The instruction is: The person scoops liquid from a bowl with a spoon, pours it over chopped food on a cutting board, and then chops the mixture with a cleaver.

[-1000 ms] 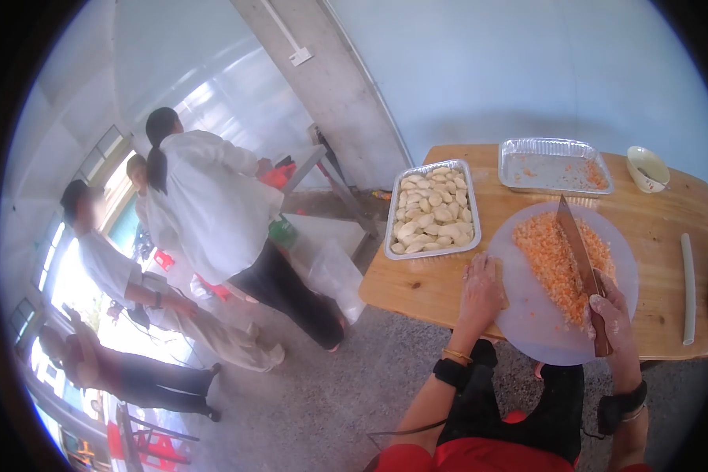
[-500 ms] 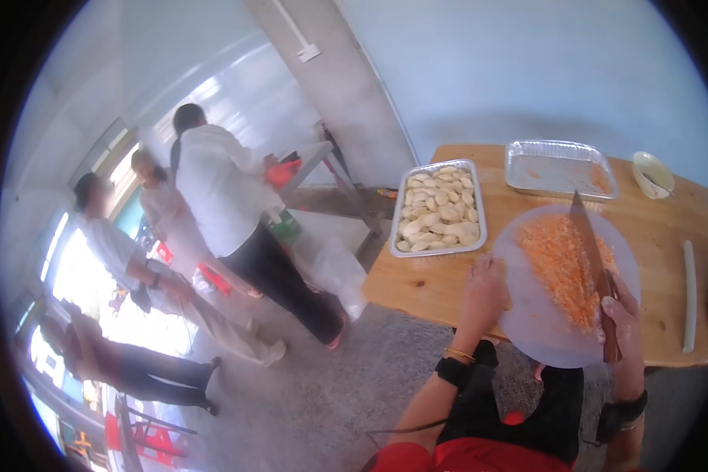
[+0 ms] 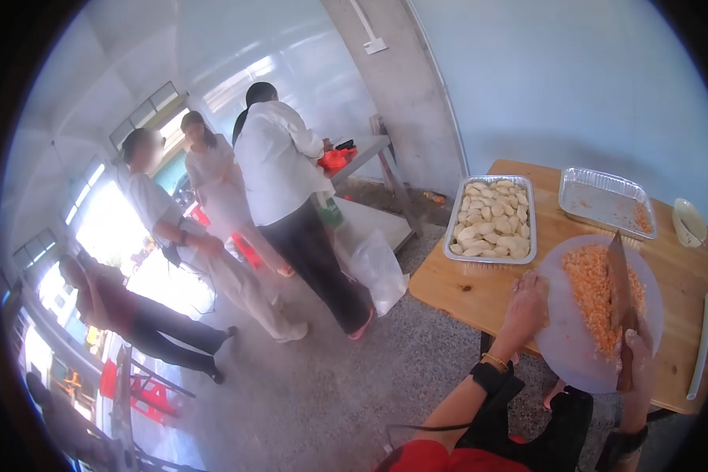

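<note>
A round, pale cutting board [image 3: 554,338] lies at the table's front edge, partly overhanging it. Finely chopped orange and white food [image 3: 588,287], which looks like carrot, is heaped across its middle. My right hand [image 3: 637,354] is closed around the handle of a kitchen knife [image 3: 620,275]; the broad blade points away from me and rests along the right part of the heap. At the board's left rim, my left hand [image 3: 525,308] is closed with bent fingers against the edge. Its fingertips are partly hidden.
On the wooden table [image 3: 472,291] stand a foil tray of dumplings [image 3: 492,220], a second foil tray [image 3: 606,206] with orange scraps, and a bowl [image 3: 688,224]. A pale rod [image 3: 700,346] lies at right. Several people stand to the left, one in a white top [image 3: 279,165] by another table.
My view has turned left, so the table and board sit further right and lower. Both hands keep their places at the board, and the knife remains in the chopped heap.
</note>
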Demonstrator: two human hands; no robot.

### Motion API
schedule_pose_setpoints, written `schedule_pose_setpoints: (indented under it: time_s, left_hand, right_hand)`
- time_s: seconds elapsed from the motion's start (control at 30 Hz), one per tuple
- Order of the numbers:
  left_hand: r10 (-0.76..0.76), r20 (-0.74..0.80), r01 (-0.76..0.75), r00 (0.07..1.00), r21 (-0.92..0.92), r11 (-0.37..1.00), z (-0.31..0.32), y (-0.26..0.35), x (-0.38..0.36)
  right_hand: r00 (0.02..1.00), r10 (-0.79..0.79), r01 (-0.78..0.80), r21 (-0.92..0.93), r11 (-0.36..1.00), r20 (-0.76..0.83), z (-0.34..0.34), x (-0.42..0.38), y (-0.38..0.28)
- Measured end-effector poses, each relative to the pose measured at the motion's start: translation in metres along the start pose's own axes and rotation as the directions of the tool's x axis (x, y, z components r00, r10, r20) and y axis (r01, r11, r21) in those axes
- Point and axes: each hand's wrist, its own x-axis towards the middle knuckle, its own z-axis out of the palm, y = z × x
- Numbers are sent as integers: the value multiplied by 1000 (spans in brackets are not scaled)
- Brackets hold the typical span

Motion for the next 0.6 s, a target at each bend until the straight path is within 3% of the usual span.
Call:
schedule_pose_setpoints:
  time_s: [0.03,0.13,0.27,0.33,0.37,0.43,0.53,0.6]
  left_hand:
    - [-7,5,7,1000,-10,1000,-1,0,1]
    - [-23,97,25,995,-24,999,-2,-3,0]
    - [-43,100,45,994,-18,999,-1,-3,1]
    - [-50,77,52,996,-20,998,0,-2,0]
    - [-53,76,54,996,-20,998,0,-2,0]
    - [-21,56,22,998,-23,999,0,-3,-1]
    - [-23,3,23,1000,-39,999,0,-1,0]
    - [-31,27,32,999,-29,999,-2,1,1]
  right_hand:
    - [991,76,-68,-83,994,107,-3,1,-1]
    - [991,62,-62,-1,998,123,-10,7,3]
    - [993,31,-35,34,999,110,17,-2,-14]
    - [995,11,-12,-3,1000,-97,16,-1,0]
    - [995,13,-14,-4,1000,-95,4,2,1]
    - [956,133,-94,-153,984,262,-20,9,-1]
    - [979,114,-110,-33,993,168,-13,10,-6]
    - [973,74,-83,32,996,219,5,3,-16]
